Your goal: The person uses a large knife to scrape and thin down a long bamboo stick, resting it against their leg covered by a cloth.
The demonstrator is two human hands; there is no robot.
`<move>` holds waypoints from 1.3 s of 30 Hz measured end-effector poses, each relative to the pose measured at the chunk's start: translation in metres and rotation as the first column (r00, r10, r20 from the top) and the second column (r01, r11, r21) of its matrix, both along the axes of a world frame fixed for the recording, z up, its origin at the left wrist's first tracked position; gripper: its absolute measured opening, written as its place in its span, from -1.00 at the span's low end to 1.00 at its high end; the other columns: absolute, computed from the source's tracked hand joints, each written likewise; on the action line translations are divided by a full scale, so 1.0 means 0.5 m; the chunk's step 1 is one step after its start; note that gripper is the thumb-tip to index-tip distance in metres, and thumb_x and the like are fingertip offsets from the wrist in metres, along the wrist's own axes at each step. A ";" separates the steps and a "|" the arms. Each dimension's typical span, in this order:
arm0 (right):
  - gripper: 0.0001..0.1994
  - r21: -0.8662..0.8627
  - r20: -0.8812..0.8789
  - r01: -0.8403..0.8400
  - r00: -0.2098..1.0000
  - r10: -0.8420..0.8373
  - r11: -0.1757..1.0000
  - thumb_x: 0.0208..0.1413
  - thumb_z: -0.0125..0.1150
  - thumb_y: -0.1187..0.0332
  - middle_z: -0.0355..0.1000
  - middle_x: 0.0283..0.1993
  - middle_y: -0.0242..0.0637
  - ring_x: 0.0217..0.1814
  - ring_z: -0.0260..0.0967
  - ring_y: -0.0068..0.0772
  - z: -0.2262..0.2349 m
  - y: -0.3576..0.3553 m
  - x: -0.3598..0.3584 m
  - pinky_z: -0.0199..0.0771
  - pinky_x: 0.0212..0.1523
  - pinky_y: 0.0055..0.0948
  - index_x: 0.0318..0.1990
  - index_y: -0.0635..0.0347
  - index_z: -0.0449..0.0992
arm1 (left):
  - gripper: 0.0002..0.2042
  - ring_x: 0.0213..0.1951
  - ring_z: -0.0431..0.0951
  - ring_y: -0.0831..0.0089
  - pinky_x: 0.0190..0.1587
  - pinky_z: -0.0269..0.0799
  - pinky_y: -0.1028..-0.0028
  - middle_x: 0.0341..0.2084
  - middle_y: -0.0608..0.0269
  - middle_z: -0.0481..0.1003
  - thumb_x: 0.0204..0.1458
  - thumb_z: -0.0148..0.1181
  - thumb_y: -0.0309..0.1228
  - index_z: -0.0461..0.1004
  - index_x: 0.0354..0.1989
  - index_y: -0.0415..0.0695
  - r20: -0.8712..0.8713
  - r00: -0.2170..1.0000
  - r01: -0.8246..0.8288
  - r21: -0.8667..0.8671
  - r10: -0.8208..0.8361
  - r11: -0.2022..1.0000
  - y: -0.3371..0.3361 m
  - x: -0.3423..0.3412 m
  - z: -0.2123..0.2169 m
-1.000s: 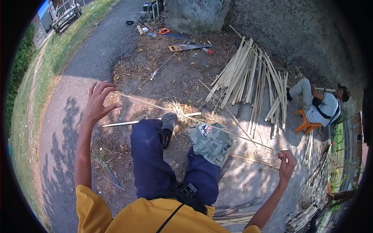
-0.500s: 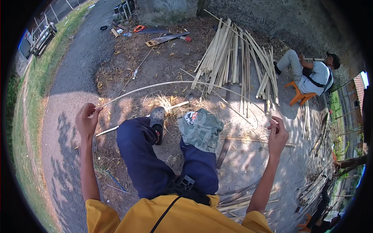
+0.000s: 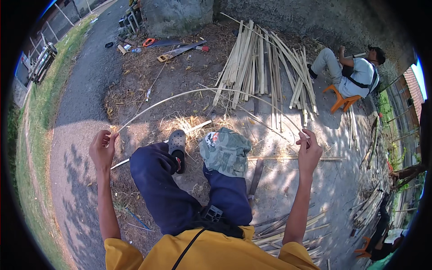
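A long thin bamboo strip [image 3: 198, 91] bends in a high arc in front of me, from one hand to the other. My left hand [image 3: 102, 148] pinches its left end near my raised left knee. My right hand [image 3: 308, 149] pinches its right end, out beyond my right knee. I sit with dark blue trousers, a dark sandal [image 3: 177, 145] on one foot and a camouflage cloth [image 3: 226, 150] over the right knee.
A pile of split bamboo slats [image 3: 261, 67] lies ahead. A person sits on an orange stool [image 3: 339, 100] at the right. Tools and a saw [image 3: 173, 48] lie at the back by a concrete block. More slats [image 3: 288, 225] lie beside my right hip.
Both hands have drawn closer together while holding the strip's ends. The strip, nearly flat a second ago, now bows up into a tall arc.
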State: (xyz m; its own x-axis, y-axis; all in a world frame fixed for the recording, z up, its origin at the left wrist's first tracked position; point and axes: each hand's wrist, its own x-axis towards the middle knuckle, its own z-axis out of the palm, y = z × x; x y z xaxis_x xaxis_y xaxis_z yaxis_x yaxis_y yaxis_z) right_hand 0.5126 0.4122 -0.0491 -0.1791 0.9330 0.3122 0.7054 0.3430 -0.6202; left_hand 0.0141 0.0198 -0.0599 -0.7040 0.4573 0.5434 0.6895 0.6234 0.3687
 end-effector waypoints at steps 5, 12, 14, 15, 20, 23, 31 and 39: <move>-0.81 0.086 -0.117 -0.115 0.985 0.124 0.990 0.35 0.34 0.30 0.64 -0.37 -0.21 -0.39 0.57 -0.41 -0.005 0.031 0.051 0.49 -0.25 -0.36 -0.10 0.24 0.71 | -0.73 -0.41 0.64 0.36 -0.28 0.53 0.38 -0.42 0.19 0.62 0.08 0.55 -0.28 0.61 -0.27 -0.18 -0.015 0.999 0.040 -0.011 -0.040 0.999 -0.025 -0.026 0.013; -0.89 -0.072 -0.155 -0.421 0.900 0.407 0.904 0.09 0.54 0.48 0.60 -0.32 -0.30 -0.29 0.46 -0.47 0.046 0.029 0.135 0.43 -0.18 -0.45 -0.23 0.27 0.78 | -0.78 0.00 0.59 0.10 0.10 0.47 0.22 -0.13 0.08 0.56 0.04 0.43 -0.52 0.57 -0.15 -0.22 0.167 0.959 0.262 -0.212 -0.230 0.941 -0.160 -0.064 0.063; -0.90 -0.094 -0.223 -0.449 0.879 0.421 0.889 0.10 0.54 0.47 0.61 -0.34 -0.32 -0.30 0.44 -0.53 0.047 0.024 0.140 0.41 -0.21 -0.47 -0.24 0.26 0.78 | -0.72 0.12 0.56 0.04 0.21 0.44 0.16 -0.01 0.06 0.54 0.03 0.38 -0.58 0.57 -0.06 -0.19 0.180 0.958 0.270 -0.287 -0.225 0.919 -0.146 -0.040 0.101; -0.91 -0.049 -0.255 -0.458 0.865 0.433 0.887 0.09 0.54 0.46 0.61 -0.37 -0.33 -0.33 0.43 -0.53 0.050 0.018 0.132 0.40 -0.24 -0.48 -0.25 0.25 0.78 | -0.62 0.22 0.48 0.01 0.32 0.36 0.13 0.10 0.05 0.49 0.02 0.35 -0.60 0.53 0.05 -0.16 0.154 0.966 0.248 -0.299 -0.210 0.922 -0.128 0.001 0.133; -0.91 0.054 -0.231 -0.483 0.846 0.481 0.874 0.06 0.56 0.48 0.62 -0.38 -0.30 -0.35 0.47 -0.48 0.074 -0.038 0.084 0.42 -0.26 -0.46 -0.28 0.24 0.78 | -0.40 0.42 0.35 -0.03 0.51 0.17 -0.02 0.31 0.04 0.40 -0.04 0.35 -0.55 0.47 0.29 -0.06 0.168 0.910 0.404 -0.160 -0.378 0.901 0.000 0.203 0.220; -0.92 0.088 -0.232 -0.544 0.803 0.548 0.834 0.06 0.55 0.48 0.64 -0.36 -0.26 -0.32 0.56 -0.41 0.100 -0.074 0.048 0.49 -0.25 -0.44 -0.29 0.24 0.77 | -0.40 0.40 0.38 -0.02 0.52 0.12 -0.12 0.27 0.05 0.44 -0.03 0.46 -0.41 0.50 0.28 -0.03 0.113 0.809 0.586 -0.218 -0.576 0.780 0.089 0.313 0.248; -0.92 0.110 -0.214 -0.558 0.795 0.568 0.822 0.08 0.55 0.43 0.60 -0.41 -0.31 -0.37 0.50 -0.38 0.131 -0.109 0.041 0.44 -0.29 -0.40 -0.31 0.20 0.76 | -0.68 -0.23 0.73 0.21 -0.15 0.63 0.30 -0.25 0.19 0.66 0.08 0.45 -0.49 0.63 0.03 -0.12 0.451 0.604 0.745 -0.027 -0.657 0.666 0.183 0.390 0.203; -0.83 0.140 -0.180 -0.615 0.755 0.631 0.776 -0.06 0.63 0.40 0.60 -0.40 -0.38 -0.34 0.51 -0.42 0.131 -0.113 0.050 0.43 -0.27 -0.41 -0.28 0.12 0.79 | -0.86 -0.34 0.70 0.30 -0.32 0.57 0.41 -0.34 0.14 0.65 0.08 0.42 -0.62 0.68 -0.19 -0.24 0.509 0.508 0.778 0.075 -0.695 0.623 0.160 0.387 0.198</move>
